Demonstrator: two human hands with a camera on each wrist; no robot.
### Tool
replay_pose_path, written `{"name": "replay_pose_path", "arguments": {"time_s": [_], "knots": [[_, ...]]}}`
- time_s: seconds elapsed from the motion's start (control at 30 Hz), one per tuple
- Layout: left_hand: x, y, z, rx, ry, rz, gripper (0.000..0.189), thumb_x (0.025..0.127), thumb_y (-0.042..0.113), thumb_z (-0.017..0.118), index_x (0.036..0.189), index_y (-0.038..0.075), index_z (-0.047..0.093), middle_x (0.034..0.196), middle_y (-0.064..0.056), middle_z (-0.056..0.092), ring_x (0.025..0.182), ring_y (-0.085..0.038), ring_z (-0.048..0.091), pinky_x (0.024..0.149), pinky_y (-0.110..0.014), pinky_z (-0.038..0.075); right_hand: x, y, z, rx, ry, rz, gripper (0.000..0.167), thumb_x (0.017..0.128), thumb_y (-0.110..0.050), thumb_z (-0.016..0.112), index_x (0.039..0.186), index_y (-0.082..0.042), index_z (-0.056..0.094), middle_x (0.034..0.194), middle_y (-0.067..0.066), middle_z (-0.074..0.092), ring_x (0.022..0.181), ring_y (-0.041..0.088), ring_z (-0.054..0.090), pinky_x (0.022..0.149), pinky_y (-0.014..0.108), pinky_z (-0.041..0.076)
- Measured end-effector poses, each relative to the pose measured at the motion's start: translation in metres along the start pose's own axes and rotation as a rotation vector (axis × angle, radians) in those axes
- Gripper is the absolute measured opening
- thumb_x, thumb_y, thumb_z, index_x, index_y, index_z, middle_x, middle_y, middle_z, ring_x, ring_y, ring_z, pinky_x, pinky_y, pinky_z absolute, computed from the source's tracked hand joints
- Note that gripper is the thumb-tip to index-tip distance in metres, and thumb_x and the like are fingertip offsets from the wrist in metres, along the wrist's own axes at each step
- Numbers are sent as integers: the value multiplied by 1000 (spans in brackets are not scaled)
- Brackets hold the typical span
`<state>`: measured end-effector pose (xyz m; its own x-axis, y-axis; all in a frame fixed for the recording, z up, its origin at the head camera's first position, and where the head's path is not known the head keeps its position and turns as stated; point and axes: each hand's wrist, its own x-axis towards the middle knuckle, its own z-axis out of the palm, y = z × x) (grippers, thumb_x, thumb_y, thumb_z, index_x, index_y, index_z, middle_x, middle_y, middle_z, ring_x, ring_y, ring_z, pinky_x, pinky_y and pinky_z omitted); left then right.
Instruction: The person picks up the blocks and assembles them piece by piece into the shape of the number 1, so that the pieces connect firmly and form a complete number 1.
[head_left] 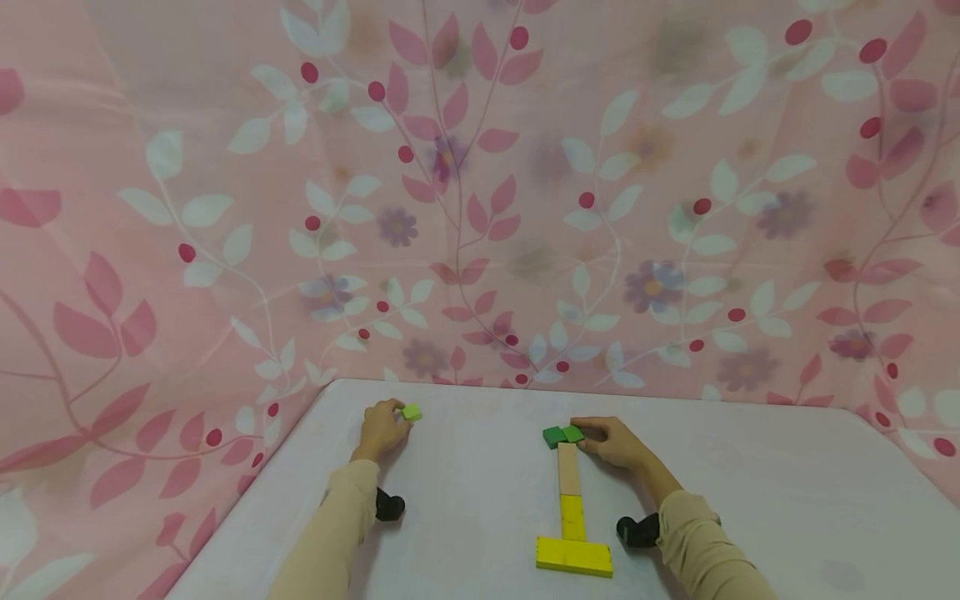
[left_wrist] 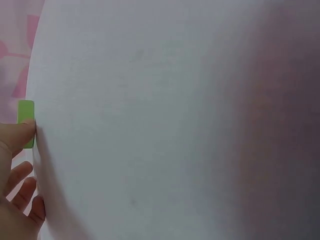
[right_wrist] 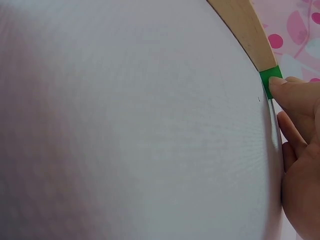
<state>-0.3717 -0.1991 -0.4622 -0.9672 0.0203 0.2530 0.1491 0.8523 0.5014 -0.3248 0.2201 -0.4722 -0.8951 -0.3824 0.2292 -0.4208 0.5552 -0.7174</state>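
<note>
Between thumb and fingers my left hand (head_left: 385, 430) pinches a light green block (head_left: 412, 412) at the far left of the table; the left wrist view shows the same green block (left_wrist: 26, 110) upright at the thumb tip. My right hand (head_left: 617, 442) pinches a green block (head_left: 573, 433) at the far end of a row of blocks. Beside it, on its left, lies a darker green block (head_left: 553, 437). Below these come a plain wood block (head_left: 568, 469), a yellow block (head_left: 572, 517) in line with it, and a wider yellow block (head_left: 573, 556) lying crosswise at the near end.
The blocks lie on a white-covered table (head_left: 472, 500). A pink flowered curtain (head_left: 480, 208) hangs behind the table and along its sides. Black wrist devices sit near both sleeves, the right one (head_left: 637, 531) close to the yellow blocks.
</note>
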Motion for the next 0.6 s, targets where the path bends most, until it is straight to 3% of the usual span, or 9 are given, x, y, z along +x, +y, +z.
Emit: {"name": "replay_pose_path", "arguments": {"time_s": [0.27,0.47,0.6], "knots": [[-4,-3,3,-104,73,11,34,77,11,73,102,-10,63,98,-24,61,93,-39,54,81,-50,44,0,-2,-1,19,-16,38,39,87,-5,61,125,3,57,129,22,54,125,42,42,104,59,27],[-9,-4,7,-238,152,49,31,71,5,76,95,-11,65,88,-21,65,81,-32,59,73,-44,47,1,-2,-1,16,-7,32,39,87,-4,61,125,4,57,129,22,54,126,42,42,104,59,27],[-12,0,9,-288,167,48,30,70,4,77,94,-10,66,86,-20,66,80,-31,60,68,-38,48,1,-2,-1,9,-9,24,39,87,-5,61,125,4,57,129,22,55,125,43,42,104,59,27]]}}
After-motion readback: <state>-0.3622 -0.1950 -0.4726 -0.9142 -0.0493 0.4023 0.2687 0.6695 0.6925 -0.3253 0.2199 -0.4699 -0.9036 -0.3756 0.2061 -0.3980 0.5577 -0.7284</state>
